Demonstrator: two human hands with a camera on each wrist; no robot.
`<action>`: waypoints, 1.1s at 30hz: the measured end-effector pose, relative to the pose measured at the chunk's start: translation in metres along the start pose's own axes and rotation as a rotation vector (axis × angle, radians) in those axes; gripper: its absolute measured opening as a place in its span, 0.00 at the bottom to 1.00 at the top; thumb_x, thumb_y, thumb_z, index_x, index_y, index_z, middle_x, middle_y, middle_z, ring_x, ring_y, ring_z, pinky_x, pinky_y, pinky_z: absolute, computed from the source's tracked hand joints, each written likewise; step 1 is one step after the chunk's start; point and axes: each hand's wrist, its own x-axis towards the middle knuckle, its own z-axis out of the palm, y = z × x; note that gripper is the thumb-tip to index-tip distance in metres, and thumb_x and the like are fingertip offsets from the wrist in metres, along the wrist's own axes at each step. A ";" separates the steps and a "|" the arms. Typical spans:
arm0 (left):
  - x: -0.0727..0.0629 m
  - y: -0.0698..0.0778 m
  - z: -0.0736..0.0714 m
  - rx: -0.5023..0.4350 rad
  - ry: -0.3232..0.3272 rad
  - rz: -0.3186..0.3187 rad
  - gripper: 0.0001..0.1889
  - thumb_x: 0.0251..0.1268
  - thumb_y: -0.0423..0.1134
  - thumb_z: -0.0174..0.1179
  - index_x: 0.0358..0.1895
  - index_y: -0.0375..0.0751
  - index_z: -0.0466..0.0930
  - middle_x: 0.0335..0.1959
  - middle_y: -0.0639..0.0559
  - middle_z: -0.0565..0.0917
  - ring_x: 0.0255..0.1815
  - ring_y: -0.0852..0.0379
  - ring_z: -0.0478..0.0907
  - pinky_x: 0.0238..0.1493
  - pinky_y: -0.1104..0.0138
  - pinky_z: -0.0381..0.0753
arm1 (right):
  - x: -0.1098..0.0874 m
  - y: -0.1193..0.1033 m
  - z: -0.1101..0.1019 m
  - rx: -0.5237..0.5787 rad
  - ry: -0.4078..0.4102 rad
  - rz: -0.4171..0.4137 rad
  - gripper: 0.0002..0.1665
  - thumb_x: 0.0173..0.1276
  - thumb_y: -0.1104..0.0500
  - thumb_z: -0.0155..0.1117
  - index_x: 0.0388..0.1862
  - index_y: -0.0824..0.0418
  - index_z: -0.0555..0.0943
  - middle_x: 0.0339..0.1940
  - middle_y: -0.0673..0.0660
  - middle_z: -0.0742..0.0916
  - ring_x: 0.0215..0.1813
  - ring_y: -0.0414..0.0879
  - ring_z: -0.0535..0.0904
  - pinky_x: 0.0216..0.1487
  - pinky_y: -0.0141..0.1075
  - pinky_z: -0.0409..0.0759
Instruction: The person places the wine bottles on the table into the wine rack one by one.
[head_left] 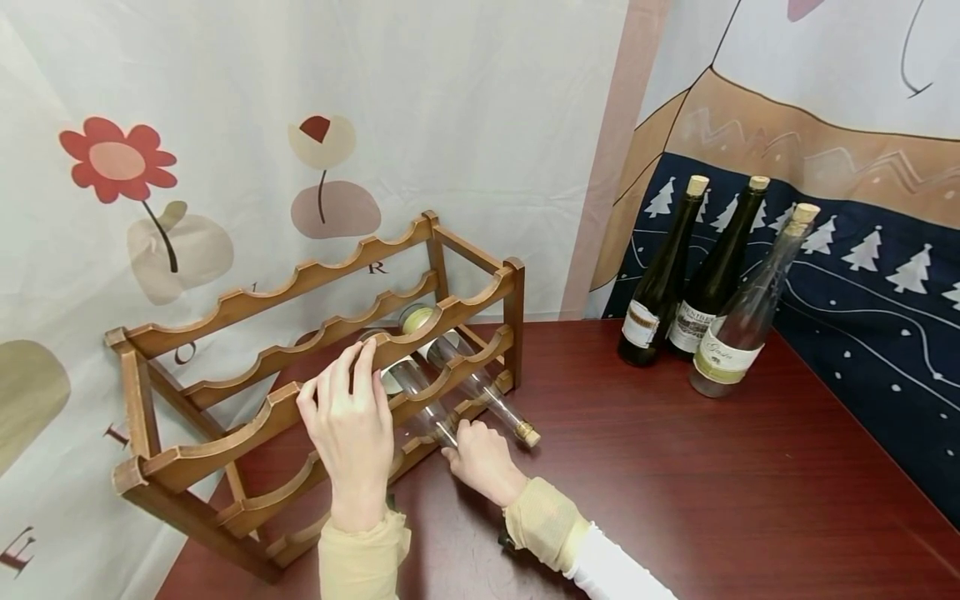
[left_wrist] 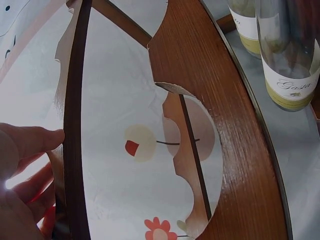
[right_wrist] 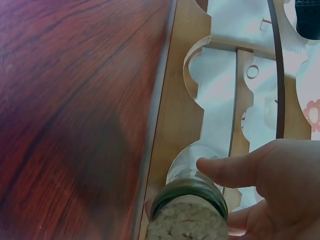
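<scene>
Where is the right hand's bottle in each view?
Head: bottle in rack, left of and below centre, neck at right hand.
Left wrist: upper right, probably the nearer bottle of two.
Right wrist: bottom centre, cork toward camera.
Landmark in all three: red flower.

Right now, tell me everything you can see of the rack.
The rack is brown and looks wooden, with corner posts and scalloped rails at three levels. It stands upright on the table before a printed cloth. The left hand grips its top front rail. Two clear bottles lie on its bottom level, near one end.
</scene>
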 end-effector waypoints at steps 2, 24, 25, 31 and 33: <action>0.000 0.000 0.000 0.001 -0.003 0.000 0.18 0.62 0.29 0.56 0.56 0.41 0.78 0.52 0.42 0.81 0.49 0.42 0.75 0.53 0.51 0.63 | 0.001 0.001 0.000 0.015 -0.015 0.005 0.19 0.56 0.48 0.69 0.26 0.62 0.75 0.23 0.60 0.83 0.24 0.56 0.82 0.21 0.43 0.75; 0.000 0.000 0.000 -0.003 0.021 0.013 0.18 0.60 0.27 0.58 0.55 0.40 0.78 0.51 0.42 0.81 0.49 0.42 0.75 0.52 0.51 0.63 | 0.000 0.004 -0.008 0.062 -0.066 0.049 0.26 0.53 0.40 0.70 0.26 0.60 0.73 0.23 0.57 0.82 0.26 0.53 0.81 0.22 0.42 0.74; 0.000 0.000 0.000 -0.004 0.020 0.012 0.19 0.60 0.27 0.58 0.55 0.40 0.78 0.51 0.42 0.81 0.49 0.42 0.75 0.52 0.51 0.63 | -0.001 0.004 -0.007 0.066 -0.061 0.053 0.27 0.52 0.39 0.70 0.27 0.61 0.73 0.23 0.57 0.82 0.26 0.53 0.81 0.21 0.42 0.74; 0.000 0.000 0.000 -0.012 0.024 0.012 0.19 0.60 0.27 0.58 0.55 0.40 0.78 0.51 0.42 0.81 0.49 0.42 0.75 0.52 0.51 0.63 | -0.001 0.005 -0.003 0.041 -0.009 0.047 0.27 0.51 0.40 0.72 0.27 0.60 0.72 0.22 0.56 0.82 0.25 0.52 0.82 0.20 0.41 0.74; 0.000 0.000 0.000 -0.012 0.024 0.014 0.19 0.60 0.27 0.58 0.55 0.40 0.78 0.51 0.42 0.81 0.49 0.42 0.75 0.52 0.51 0.63 | 0.000 0.005 -0.002 0.026 0.012 0.032 0.26 0.51 0.41 0.72 0.25 0.60 0.72 0.21 0.56 0.82 0.25 0.52 0.82 0.20 0.41 0.74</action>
